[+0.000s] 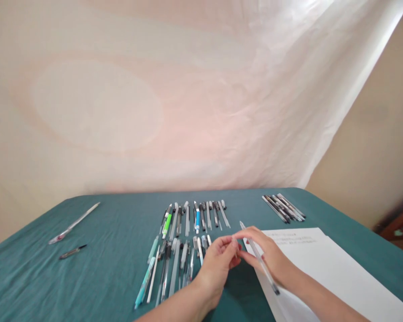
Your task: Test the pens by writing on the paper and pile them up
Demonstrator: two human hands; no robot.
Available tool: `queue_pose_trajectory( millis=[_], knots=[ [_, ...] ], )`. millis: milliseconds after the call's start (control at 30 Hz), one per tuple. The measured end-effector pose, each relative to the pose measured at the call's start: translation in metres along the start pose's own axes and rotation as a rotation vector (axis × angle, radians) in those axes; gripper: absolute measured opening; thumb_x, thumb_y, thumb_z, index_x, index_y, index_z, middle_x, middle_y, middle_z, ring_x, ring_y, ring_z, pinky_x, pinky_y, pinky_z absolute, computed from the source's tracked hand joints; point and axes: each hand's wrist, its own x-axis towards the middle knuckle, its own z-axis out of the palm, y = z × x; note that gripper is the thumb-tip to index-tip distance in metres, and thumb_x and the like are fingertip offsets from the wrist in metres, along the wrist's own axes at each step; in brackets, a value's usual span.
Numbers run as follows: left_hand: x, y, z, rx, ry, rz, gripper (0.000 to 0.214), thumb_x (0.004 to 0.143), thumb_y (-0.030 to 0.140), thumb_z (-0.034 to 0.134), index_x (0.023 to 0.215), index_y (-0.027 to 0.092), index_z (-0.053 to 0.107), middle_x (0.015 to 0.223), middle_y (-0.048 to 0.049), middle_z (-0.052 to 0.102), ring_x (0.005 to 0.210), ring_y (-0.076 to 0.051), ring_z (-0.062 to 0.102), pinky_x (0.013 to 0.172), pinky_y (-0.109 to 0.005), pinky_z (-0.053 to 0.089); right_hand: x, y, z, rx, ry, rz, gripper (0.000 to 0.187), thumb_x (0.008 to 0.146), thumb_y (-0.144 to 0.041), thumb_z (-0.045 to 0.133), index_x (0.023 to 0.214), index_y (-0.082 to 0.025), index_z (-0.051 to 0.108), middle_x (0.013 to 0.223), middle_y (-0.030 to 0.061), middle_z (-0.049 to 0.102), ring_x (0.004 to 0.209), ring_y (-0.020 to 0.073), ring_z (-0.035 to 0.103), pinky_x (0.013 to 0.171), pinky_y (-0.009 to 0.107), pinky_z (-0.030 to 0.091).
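My right hand holds a clear-barrelled pen slantwise, its dark end pointing down toward my right wrist. My left hand is closed in a pinch, its fingertips meeting those of my right hand. Whatever small thing sits between the fingertips is too hidden to name. Just left of my hands lies a front row of pens, partly covered by my left hand and forearm. White paper sheets with faint writing near the far edge lie under and beside my right forearm.
Behind the front row is a second row of pens, including a green and a blue one. A bundle of pens lies at the far right. On the left are a long pale pen-like item and a short dark one. Pale cloth hangs behind the table.
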Motion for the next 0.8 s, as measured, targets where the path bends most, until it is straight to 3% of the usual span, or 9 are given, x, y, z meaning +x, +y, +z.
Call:
queue_pose_trajectory(
  millis=[233, 333, 467, 600, 800],
  knots=[
    [0.005, 0.008, -0.007, -0.082, 0.044, 0.012, 0.026, 0.073, 0.026, 0.064, 0.094, 0.012, 0.058, 0.084, -0.0066, 0.063, 0.074, -0.011, 0.056, 0.069, -0.021, 0.042, -0.012, -0.002, 0.013, -0.098, 0.097, -0.178, 0.041, 0.082, -0.029, 0.046, 0.122, -0.020, 0.040, 0.109, 0.0103, 0.052, 0.098, 0.0213, 0.048, 0.085, 0.037, 0.040],
    [0.009, 0.010, -0.010, -0.173, 0.132, 0.009, 0.027, 0.072, 0.023, 0.065, 0.096, 0.013, 0.059, 0.086, -0.0074, 0.063, 0.075, -0.010, 0.057, 0.070, -0.020, 0.042, -0.020, 0.004, 0.017, -0.185, 0.125, -0.328, 0.040, 0.086, -0.035, 0.034, 0.120, -0.016, 0.041, 0.094, 0.0110, 0.053, 0.085, 0.0211, 0.051, 0.072, 0.036, 0.043],
    [0.013, 0.011, -0.012, -0.256, 0.187, 0.027, 0.027, 0.072, 0.018, 0.066, 0.097, 0.012, 0.059, 0.093, -0.0094, 0.063, 0.074, -0.009, 0.057, 0.068, -0.018, 0.044, -0.024, 0.008, 0.023, -0.285, 0.145, -0.527, 0.029, 0.081, -0.023, 0.043, 0.109, -0.016, 0.045, 0.077, 0.0061, 0.053, 0.067, 0.0168, 0.048, 0.058, 0.031, 0.041],
    [0.013, 0.012, -0.012, -0.287, 0.188, 0.041, 0.025, 0.073, 0.015, 0.064, 0.096, 0.012, 0.059, 0.095, -0.0104, 0.063, 0.073, -0.009, 0.058, 0.067, -0.018, 0.045, -0.022, 0.009, 0.027, -0.267, 0.161, -0.521, 0.029, 0.073, -0.008, 0.047, 0.101, -0.018, 0.041, 0.073, 0.0029, 0.052, 0.064, 0.0147, 0.047, 0.057, 0.028, 0.040],
    [0.010, 0.012, -0.009, -0.304, 0.175, 0.020, 0.021, 0.073, 0.013, 0.063, 0.094, 0.011, 0.059, 0.094, -0.0108, 0.064, 0.071, -0.008, 0.059, 0.067, -0.018, 0.047, -0.020, 0.011, 0.028, -0.287, 0.151, -0.481, 0.027, 0.072, -0.006, 0.049, 0.095, -0.018, 0.043, 0.076, 0.0041, 0.055, 0.067, 0.0148, 0.049, 0.060, 0.029, 0.042]
  ],
)
